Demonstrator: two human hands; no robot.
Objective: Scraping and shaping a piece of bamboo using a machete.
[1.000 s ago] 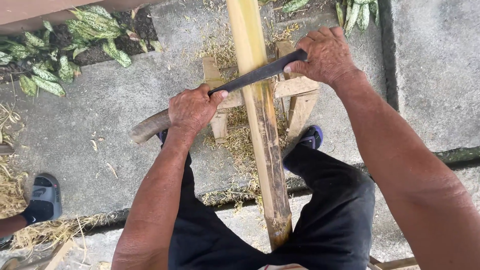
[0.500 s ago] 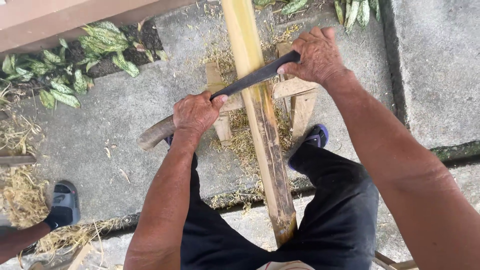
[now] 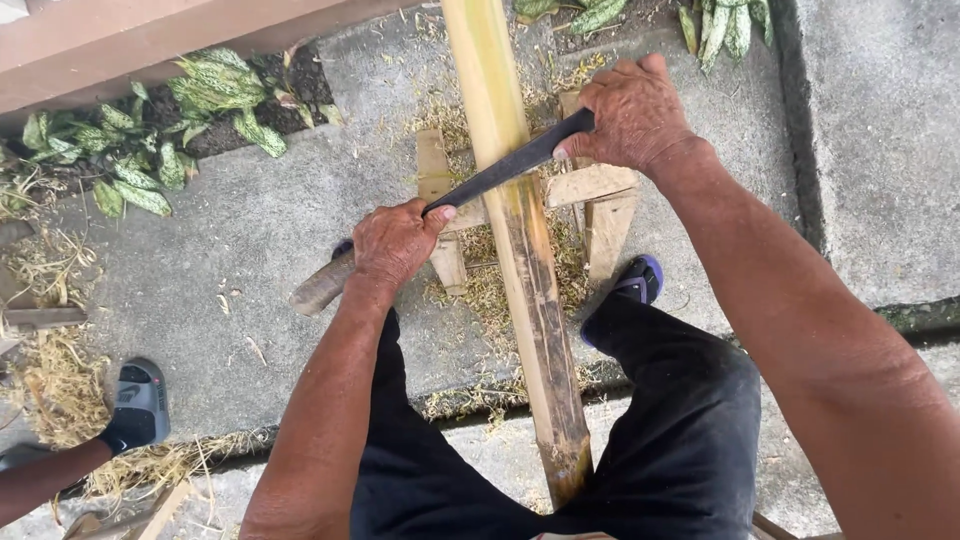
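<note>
A long yellow-green bamboo pole [image 3: 510,190] runs away from me over a small wooden stand [image 3: 595,190]. Across the pole lies a dark blade [image 3: 500,172] with a wooden handle [image 3: 322,286]. My left hand [image 3: 395,243] grips the blade at the handle end, left of the pole. My right hand [image 3: 632,112] holds the blade's far end, right of the pole. Pale shavings [image 3: 490,290] lie under the stand. My legs in dark trousers [image 3: 680,430] straddle the pole's near end.
Spotted green leafy plants [image 3: 160,120] grow along a wall at the upper left, and more leaves [image 3: 730,25] at the top right. Another person's foot in a dark sandal [image 3: 135,405] stands at the left among dry fibre heaps [image 3: 50,370]. The ground is concrete.
The view has shifted, so everything sits a little further right in the frame. Both hands stay on the blade, which has slid slightly toward me along the pole.
</note>
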